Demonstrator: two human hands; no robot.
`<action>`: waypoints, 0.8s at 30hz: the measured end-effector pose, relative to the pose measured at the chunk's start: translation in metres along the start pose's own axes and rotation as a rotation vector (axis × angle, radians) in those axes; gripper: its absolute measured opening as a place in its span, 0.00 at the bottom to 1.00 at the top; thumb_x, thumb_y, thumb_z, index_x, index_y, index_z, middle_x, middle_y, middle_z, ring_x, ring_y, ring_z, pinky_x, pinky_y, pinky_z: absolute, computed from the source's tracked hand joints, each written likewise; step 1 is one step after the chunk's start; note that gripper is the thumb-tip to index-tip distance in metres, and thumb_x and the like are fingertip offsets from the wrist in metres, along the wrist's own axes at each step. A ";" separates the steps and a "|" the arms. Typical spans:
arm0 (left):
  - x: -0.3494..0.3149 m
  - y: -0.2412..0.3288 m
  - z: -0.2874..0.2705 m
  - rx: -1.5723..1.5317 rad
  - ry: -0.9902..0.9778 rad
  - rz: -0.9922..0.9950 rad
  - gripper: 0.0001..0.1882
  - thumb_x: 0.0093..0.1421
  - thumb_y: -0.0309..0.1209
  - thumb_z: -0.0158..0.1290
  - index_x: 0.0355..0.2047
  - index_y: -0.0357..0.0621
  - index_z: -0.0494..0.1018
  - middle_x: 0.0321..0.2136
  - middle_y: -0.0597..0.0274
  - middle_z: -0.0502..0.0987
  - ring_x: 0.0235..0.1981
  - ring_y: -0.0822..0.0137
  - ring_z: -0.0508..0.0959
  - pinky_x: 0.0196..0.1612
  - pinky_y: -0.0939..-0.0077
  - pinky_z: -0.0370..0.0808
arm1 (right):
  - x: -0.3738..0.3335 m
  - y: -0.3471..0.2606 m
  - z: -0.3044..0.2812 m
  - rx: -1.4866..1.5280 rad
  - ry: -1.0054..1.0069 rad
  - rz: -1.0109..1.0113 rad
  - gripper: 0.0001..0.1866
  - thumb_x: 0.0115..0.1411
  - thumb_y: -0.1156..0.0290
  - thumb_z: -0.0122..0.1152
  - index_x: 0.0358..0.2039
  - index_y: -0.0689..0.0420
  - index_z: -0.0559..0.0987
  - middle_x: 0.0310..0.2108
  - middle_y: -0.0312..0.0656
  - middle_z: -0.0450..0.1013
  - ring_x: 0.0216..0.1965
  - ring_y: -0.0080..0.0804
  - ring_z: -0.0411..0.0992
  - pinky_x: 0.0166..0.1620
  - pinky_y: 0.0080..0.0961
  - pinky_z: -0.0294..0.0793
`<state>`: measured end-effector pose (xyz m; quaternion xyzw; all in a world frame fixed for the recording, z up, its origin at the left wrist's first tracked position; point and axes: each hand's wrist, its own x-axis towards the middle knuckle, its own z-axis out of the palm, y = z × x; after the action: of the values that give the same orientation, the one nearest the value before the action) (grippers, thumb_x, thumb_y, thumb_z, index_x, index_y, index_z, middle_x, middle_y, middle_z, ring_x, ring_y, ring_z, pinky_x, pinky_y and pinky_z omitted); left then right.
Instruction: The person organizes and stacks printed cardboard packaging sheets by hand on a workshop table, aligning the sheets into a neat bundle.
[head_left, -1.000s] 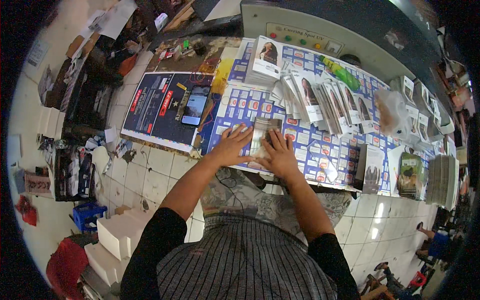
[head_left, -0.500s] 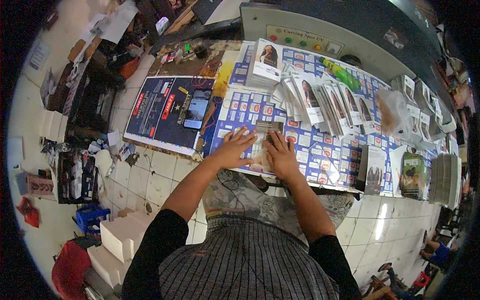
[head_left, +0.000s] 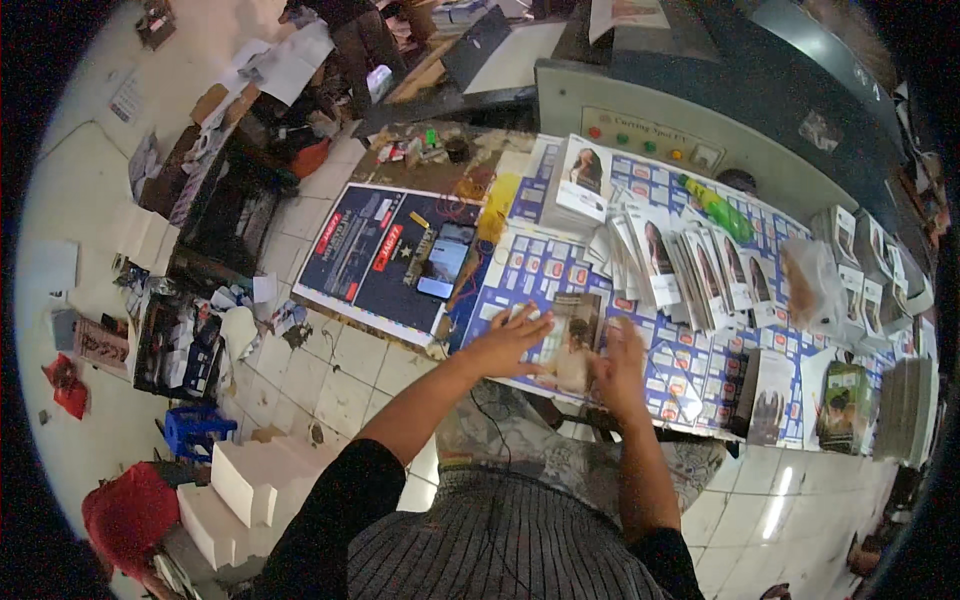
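While the left hand (head_left: 505, 347), grip spread, lies over the left edge of the packet (head_left: 574, 338), the right hand (head_left: 622, 375) is close by its right edge, too blurred to tell its grip. Between them on the table (head_left: 498, 153), the packet's long axis runs near to far. Beyond, fanned cards (head_left: 657, 256) partly hide one another.

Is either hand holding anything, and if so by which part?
Cannot be told: the packet lies flat, with the left hand at its left edge and the blurred right hand at its right.
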<state>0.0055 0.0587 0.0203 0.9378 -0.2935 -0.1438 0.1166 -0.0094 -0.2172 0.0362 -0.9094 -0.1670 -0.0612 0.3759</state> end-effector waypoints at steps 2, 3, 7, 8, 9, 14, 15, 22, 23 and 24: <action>0.001 0.005 -0.006 -0.002 -0.011 0.015 0.48 0.60 0.58 0.53 0.72 0.49 0.49 0.74 0.59 0.43 0.74 0.49 0.42 0.69 0.41 0.44 | -0.030 0.039 -0.020 -0.204 0.212 0.135 0.35 0.54 0.70 0.68 0.62 0.59 0.67 0.66 0.60 0.57 0.66 0.61 0.56 0.67 0.50 0.54; -0.002 0.006 -0.012 -0.001 -0.035 -0.013 0.48 0.60 0.59 0.52 0.72 0.49 0.49 0.74 0.60 0.43 0.74 0.51 0.41 0.70 0.42 0.44 | -0.041 0.048 -0.035 -0.304 0.254 0.202 0.37 0.53 0.69 0.68 0.63 0.59 0.66 0.66 0.60 0.58 0.66 0.61 0.56 0.67 0.52 0.55; 0.002 0.004 -0.009 0.018 -0.003 0.002 0.48 0.58 0.58 0.55 0.72 0.49 0.51 0.74 0.60 0.46 0.74 0.51 0.43 0.70 0.42 0.43 | -0.082 0.080 -0.061 -0.536 0.131 0.317 0.31 0.62 0.63 0.60 0.64 0.58 0.66 0.57 0.53 0.66 0.58 0.54 0.63 0.62 0.50 0.59; 0.003 0.005 -0.010 0.020 0.014 0.014 0.48 0.57 0.58 0.56 0.71 0.49 0.52 0.73 0.60 0.48 0.74 0.50 0.45 0.69 0.40 0.44 | -0.083 0.082 -0.063 -0.548 0.087 0.334 0.31 0.61 0.63 0.61 0.64 0.57 0.66 0.54 0.52 0.68 0.54 0.53 0.66 0.59 0.49 0.64; 0.004 0.006 -0.011 0.021 0.014 0.015 0.48 0.57 0.58 0.56 0.71 0.49 0.52 0.73 0.60 0.48 0.74 0.50 0.45 0.69 0.40 0.44 | -0.080 0.084 -0.061 -0.547 0.089 0.334 0.31 0.61 0.63 0.61 0.64 0.57 0.66 0.54 0.52 0.68 0.54 0.53 0.66 0.59 0.49 0.64; 0.012 0.020 -0.025 0.095 -0.030 -0.011 0.46 0.53 0.54 0.62 0.69 0.58 0.58 0.70 0.56 0.55 0.70 0.43 0.52 0.66 0.29 0.44 | -0.048 0.043 -0.048 -0.202 0.069 0.218 0.35 0.52 0.74 0.70 0.61 0.57 0.69 0.49 0.55 0.66 0.46 0.54 0.71 0.47 0.42 0.75; 0.013 0.022 -0.026 0.095 -0.030 -0.011 0.46 0.53 0.54 0.62 0.69 0.58 0.58 0.70 0.56 0.55 0.70 0.43 0.52 0.66 0.29 0.44 | -0.044 0.028 -0.041 -0.172 0.066 0.174 0.35 0.52 0.75 0.70 0.61 0.56 0.70 0.49 0.54 0.67 0.46 0.53 0.71 0.46 0.41 0.75; 0.020 0.028 -0.026 0.101 -0.109 -0.081 0.46 0.53 0.55 0.62 0.70 0.64 0.56 0.71 0.57 0.54 0.72 0.45 0.50 0.66 0.26 0.40 | -0.013 0.003 -0.016 -0.439 -0.119 -0.037 0.28 0.55 0.65 0.63 0.58 0.44 0.73 0.43 0.41 0.73 0.44 0.41 0.72 0.44 0.41 0.72; 0.017 0.026 -0.030 0.123 -0.129 -0.107 0.47 0.54 0.56 0.61 0.70 0.64 0.55 0.71 0.57 0.53 0.72 0.45 0.49 0.67 0.26 0.39 | 0.002 0.006 -0.016 -0.474 -0.070 -0.026 0.28 0.56 0.66 0.62 0.59 0.43 0.72 0.43 0.40 0.73 0.44 0.41 0.72 0.44 0.42 0.72; 0.015 0.027 -0.028 0.114 -0.143 -0.080 0.47 0.54 0.56 0.61 0.70 0.64 0.55 0.71 0.57 0.53 0.72 0.45 0.49 0.67 0.26 0.39 | 0.014 0.009 -0.016 -0.514 -0.020 -0.013 0.29 0.56 0.66 0.60 0.60 0.42 0.71 0.43 0.40 0.73 0.44 0.40 0.72 0.45 0.42 0.71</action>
<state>0.0124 0.0318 0.0514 0.9412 -0.2714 -0.1978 0.0359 0.0069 -0.2308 0.0448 -0.9746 -0.1556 -0.0948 0.1305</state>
